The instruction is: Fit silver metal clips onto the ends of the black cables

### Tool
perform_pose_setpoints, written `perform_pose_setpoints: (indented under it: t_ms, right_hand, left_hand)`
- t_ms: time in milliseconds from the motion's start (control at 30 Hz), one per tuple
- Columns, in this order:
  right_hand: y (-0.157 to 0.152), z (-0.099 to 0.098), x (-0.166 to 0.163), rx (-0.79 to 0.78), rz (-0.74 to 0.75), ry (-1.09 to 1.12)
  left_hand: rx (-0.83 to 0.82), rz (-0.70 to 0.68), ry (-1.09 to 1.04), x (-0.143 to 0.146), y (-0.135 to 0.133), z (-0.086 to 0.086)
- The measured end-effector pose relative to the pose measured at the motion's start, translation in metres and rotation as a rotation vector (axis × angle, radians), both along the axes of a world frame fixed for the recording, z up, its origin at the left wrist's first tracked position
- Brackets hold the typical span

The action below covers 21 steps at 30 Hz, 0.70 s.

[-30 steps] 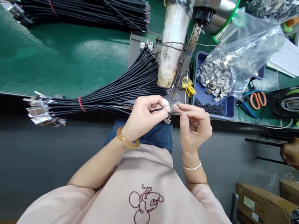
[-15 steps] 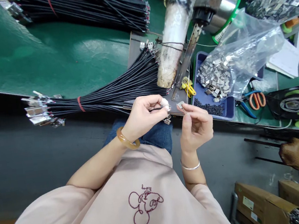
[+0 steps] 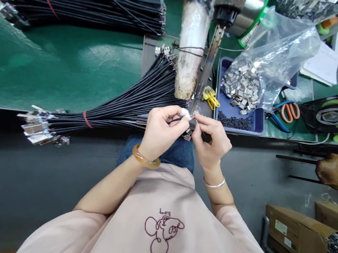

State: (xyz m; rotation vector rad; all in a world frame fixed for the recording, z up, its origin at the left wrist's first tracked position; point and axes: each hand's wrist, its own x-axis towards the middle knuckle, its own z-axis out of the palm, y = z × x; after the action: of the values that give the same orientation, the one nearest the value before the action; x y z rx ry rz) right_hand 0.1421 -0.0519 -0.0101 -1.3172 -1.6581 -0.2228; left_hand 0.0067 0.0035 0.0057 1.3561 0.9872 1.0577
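My left hand point(image 3: 162, 132) is closed in a pinch on the end of a thin black cable point(image 3: 177, 120), its fingertip wrapped in white tape. My right hand point(image 3: 210, 139) is closed too, its fingers pressed against the left fingertips on a small metal shell point(image 3: 195, 114) at the cable's end. Both hands hover over my lap at the bench's front edge. A bundle of black cables point(image 3: 123, 107) tied with a red band lies to the left, its metal connectors point(image 3: 40, 127) jutting past the edge.
A blue tray point(image 3: 257, 123) holds small black parts and a clear bag of metal shells point(image 3: 244, 85). A machine arm wrapped in plastic point(image 3: 189, 53) stands behind the hands. Orange-handled scissors point(image 3: 290, 111) lie to the right. Another cable bundle point(image 3: 103, 8) lies at the back. Cardboard boxes point(image 3: 297, 230) sit on the floor.
My right hand has moved left with the metal shell and now meets the left fingertips at the cable's end. The view has shifted slightly.
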Motion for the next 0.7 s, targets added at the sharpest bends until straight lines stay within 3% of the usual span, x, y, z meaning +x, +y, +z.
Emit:
perform_pose_setpoints:
  t_ms: [500, 700]
  right_hand:
    - [0.0079, 0.0034, -0.0004, 0.067, 0.015, -0.112]
    - [0.0042, -0.0003, 0.0012, 0.069, -0.006, -0.165]
  left_hand:
    - [0.053, 0.082, 0.032, 0.0045, 0.0023, 0.0069]
    - [-0.005, 0.056, 0.043, 0.0039, 0.0009, 0.0087]
